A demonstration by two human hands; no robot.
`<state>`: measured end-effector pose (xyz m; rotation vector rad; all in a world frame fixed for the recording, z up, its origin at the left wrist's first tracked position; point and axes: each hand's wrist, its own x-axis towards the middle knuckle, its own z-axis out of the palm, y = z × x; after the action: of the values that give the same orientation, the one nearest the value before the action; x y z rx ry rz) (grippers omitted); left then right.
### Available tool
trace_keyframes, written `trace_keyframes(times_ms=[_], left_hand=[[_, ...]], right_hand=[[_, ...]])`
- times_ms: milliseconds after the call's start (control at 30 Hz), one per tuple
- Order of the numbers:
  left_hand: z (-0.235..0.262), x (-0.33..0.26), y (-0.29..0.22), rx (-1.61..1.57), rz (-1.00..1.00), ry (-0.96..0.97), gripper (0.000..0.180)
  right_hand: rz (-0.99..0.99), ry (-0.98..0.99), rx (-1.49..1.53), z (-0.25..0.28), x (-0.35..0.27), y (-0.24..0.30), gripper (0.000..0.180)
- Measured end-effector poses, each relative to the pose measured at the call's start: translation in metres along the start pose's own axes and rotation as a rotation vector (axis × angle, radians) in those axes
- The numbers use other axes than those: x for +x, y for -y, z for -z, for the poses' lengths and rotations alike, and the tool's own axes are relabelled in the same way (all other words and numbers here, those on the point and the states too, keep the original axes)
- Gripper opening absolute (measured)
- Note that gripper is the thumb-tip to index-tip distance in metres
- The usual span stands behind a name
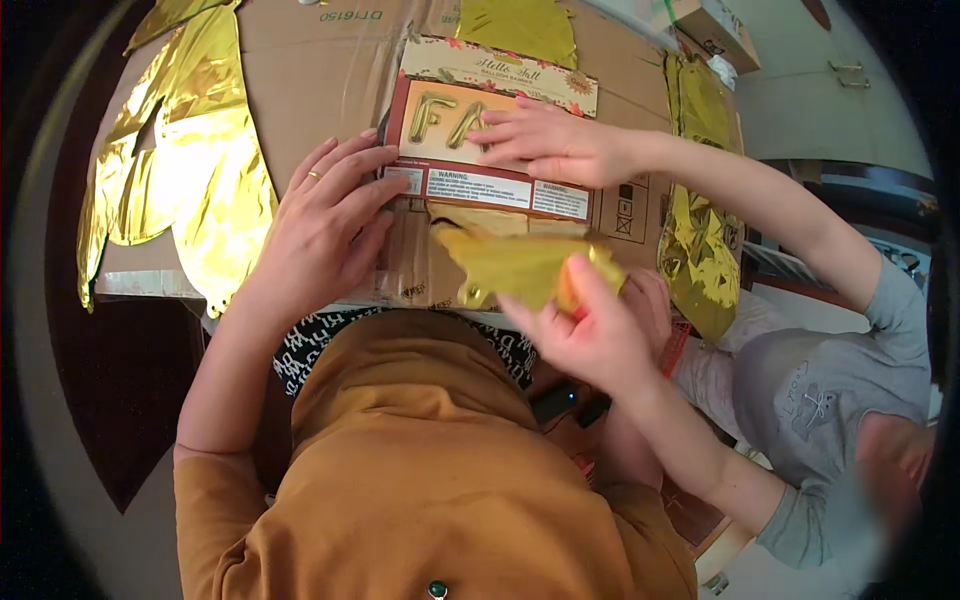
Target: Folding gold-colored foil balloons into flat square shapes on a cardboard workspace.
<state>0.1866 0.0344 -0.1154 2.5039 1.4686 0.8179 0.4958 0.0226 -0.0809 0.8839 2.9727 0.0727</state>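
The largest thing is the tabletop [150,284], covered with brown cardboard [310,95]; on it lies the flat balloon package [440,152], my landmark. I judge that the step in hand is to keep this package flat while a piece of foil is handled at its near edge.

To the right of the package sits a co-worker [820,410], whose arms take much of the working space. To its left is spread a large deflated foil balloon [205,150], close beside the wearer's left forearm; to its right lies crumpled gold foil [700,235], and beyond its far edge another gold sheet [515,30].

Of the wearer's hands, the left hand [330,215] rests with extended fingers on the left edge of the package, clenching nothing. The right hand [650,303] is mostly hidden behind the co-worker's near hand [585,335], so I cannot tell whether it grasps something. The co-worker's far hand [565,145] lies on the package; the near one pinches a small gold foil piece [510,265], blurred, just before the package. The next move probably calls for steady light pressure and an unblocked near edge.
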Motion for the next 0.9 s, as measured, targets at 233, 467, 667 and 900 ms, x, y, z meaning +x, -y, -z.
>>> trace_keyframes(times_ms=[233, 467, 667, 900], left_hand=[[0.01, 0.018, 0.004, -0.091, -0.042, 0.128, 0.045], [-0.004, 0.025, 0.0, -0.146, 0.041, 0.039, 0.047], [-0.007, 0.021, -0.007, -0.096, 0.118, -0.026, 0.043], [-0.007, 0.016, -0.014, -0.075, -0.197, -0.051, 0.042]], right_hand=[[-0.259, -0.183, 0.208, -0.005, -0.007, -0.025, 0.031], [-0.55, -0.453, 0.492, -0.022, -0.034, -0.02, 0.031], [-0.593, -0.492, 0.52, -0.041, -0.035, -0.012, 0.031], [-0.525, -0.545, 0.371, -0.043, -0.027, -0.009, 0.035]])
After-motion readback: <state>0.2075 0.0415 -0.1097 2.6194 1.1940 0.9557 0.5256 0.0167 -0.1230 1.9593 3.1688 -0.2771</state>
